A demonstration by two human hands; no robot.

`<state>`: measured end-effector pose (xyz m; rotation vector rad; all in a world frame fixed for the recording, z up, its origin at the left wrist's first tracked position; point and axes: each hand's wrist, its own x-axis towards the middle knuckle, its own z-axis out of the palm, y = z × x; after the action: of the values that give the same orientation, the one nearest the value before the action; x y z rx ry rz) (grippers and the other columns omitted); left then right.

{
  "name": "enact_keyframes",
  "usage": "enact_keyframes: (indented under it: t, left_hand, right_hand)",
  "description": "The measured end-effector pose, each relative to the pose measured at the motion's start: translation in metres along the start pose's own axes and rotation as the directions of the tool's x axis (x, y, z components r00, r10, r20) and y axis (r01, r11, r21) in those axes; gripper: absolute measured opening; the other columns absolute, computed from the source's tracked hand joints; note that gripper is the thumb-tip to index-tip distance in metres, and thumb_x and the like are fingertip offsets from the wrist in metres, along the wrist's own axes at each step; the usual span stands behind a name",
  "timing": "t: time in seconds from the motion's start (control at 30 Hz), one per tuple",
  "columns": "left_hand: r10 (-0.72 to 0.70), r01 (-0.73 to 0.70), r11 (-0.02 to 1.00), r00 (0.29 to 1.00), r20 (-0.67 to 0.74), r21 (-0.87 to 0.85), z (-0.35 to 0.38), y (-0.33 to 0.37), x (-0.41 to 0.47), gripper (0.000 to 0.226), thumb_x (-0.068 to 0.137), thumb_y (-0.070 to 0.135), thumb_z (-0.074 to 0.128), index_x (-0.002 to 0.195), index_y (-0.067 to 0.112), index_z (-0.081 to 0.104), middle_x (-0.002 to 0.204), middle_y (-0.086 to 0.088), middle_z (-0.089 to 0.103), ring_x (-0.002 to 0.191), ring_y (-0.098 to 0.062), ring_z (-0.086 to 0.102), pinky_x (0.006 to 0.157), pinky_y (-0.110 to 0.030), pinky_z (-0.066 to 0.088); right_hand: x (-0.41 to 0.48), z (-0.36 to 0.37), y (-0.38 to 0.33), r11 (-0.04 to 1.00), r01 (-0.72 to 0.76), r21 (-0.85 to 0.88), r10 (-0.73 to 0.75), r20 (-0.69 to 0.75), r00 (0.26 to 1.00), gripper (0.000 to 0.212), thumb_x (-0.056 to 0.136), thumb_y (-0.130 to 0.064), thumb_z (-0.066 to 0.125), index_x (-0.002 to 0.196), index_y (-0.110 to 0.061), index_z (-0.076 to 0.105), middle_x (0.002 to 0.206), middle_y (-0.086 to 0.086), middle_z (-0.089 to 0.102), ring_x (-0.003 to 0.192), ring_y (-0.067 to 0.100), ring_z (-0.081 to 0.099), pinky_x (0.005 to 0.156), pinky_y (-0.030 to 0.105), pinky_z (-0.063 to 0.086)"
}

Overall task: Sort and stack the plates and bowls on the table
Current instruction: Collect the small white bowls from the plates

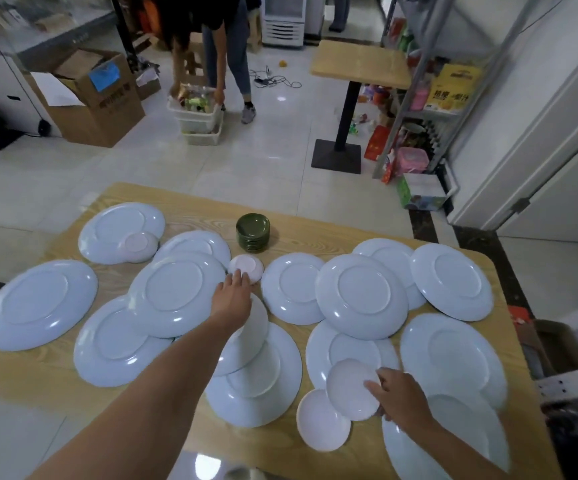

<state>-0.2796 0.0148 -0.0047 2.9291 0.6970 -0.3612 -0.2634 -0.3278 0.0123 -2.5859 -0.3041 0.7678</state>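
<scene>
Gathering small bowls for one stack, the right hand point(400, 398) grips a tilted white bowl point(351, 389); the left hand point(233, 292) closes on a pinkish bowl point(247, 266) beyond its fingertips.

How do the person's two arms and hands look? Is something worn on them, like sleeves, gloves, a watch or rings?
Both forearms are bare as far as the picture shows; no sleeve edge is visible. The left hand and the right hand wear no gloves. I see no watch, bracelet or ring on either, though the fingers are slightly blurred, so a thin ring could be missed.
</scene>
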Motion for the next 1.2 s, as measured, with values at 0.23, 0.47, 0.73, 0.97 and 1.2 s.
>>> enact_keyframes:
  t: [0.23, 0.47, 0.73, 0.97, 1.2]
  left_hand:
    - [0.042, -0.041, 0.998, 0.999, 0.033, -0.041, 0.001, -0.016, 0.038, 0.058, 0.099, 0.014, 0.037, 0.151, 0.005, 0.015, 0.16, -0.012, 0.012, 0.147, -0.028, 0.016, 0.116, -0.038, 0.024]
    - [0.098, -0.099, 0.995, 0.993, 0.064, 0.004, 0.012, -0.024, 0.055, 0.061, 0.099, 0.018, 0.039, 0.152, 0.005, 0.011, 0.16, -0.012, 0.009, 0.147, -0.028, 0.014, 0.116, -0.037, 0.024]
    - [0.122, -0.123, 0.992, 0.99, 0.069, 0.01, 0.012, -0.022, 0.07, 0.064, 0.096, 0.019, 0.047, 0.15, 0.004, 0.015, 0.158, -0.015, 0.015, 0.146, -0.029, 0.019, 0.115, -0.037, 0.025]
    - [0.079, -0.083, 0.996, 0.992, 0.101, 0.035, 0.015, -0.016, 0.077, 0.068, 0.096, 0.019, 0.049, 0.15, 0.0, 0.012, 0.157, -0.021, 0.012, 0.145, -0.034, 0.017, 0.114, -0.039, 0.028]
    - [0.069, -0.075, 0.974, 0.997, 0.034, 0.214, 0.016, -0.005, 0.081, 0.052, 0.094, 0.012, 0.049, 0.141, 0.001, 0.03, 0.143, -0.02, 0.034, 0.132, -0.035, 0.036, 0.104, -0.037, 0.04]
  right_hand:
    - [-0.02, 0.042, -0.012, 0.997, -0.029, -0.073, 0.031, 0.029, 0.999, 0.023, 0.094, -0.037, 0.051, 0.089, -0.019, 0.065, 0.062, -0.003, 0.06, 0.063, 0.012, 0.061, 0.06, 0.026, 0.044]
    - [-0.031, 0.051, -0.003, 0.983, -0.092, -0.162, 0.096, 0.017, 0.995, 0.027, 0.094, -0.051, 0.045, 0.105, -0.034, 0.063, 0.086, -0.007, 0.071, 0.089, 0.011, 0.066, 0.076, 0.025, 0.046]
    - [-0.028, 0.063, 0.0, 0.981, -0.18, -0.076, 0.182, 0.027, 0.983, 0.035, 0.094, -0.046, 0.048, 0.079, -0.018, 0.063, 0.07, -0.001, 0.064, 0.07, 0.013, 0.062, 0.06, 0.026, 0.039]
    - [-0.03, 0.069, 0.002, 0.984, -0.178, -0.009, 0.179, 0.009, 0.984, 0.034, 0.096, -0.042, 0.048, 0.072, -0.02, 0.057, 0.058, -0.006, 0.054, 0.058, 0.008, 0.053, 0.054, 0.021, 0.035]
    - [-0.035, 0.072, 0.004, 0.979, -0.196, 0.049, 0.196, 0.012, 0.981, 0.037, 0.097, -0.04, 0.046, 0.077, -0.012, 0.06, 0.069, 0.004, 0.063, 0.064, 0.013, 0.057, 0.06, 0.026, 0.039]
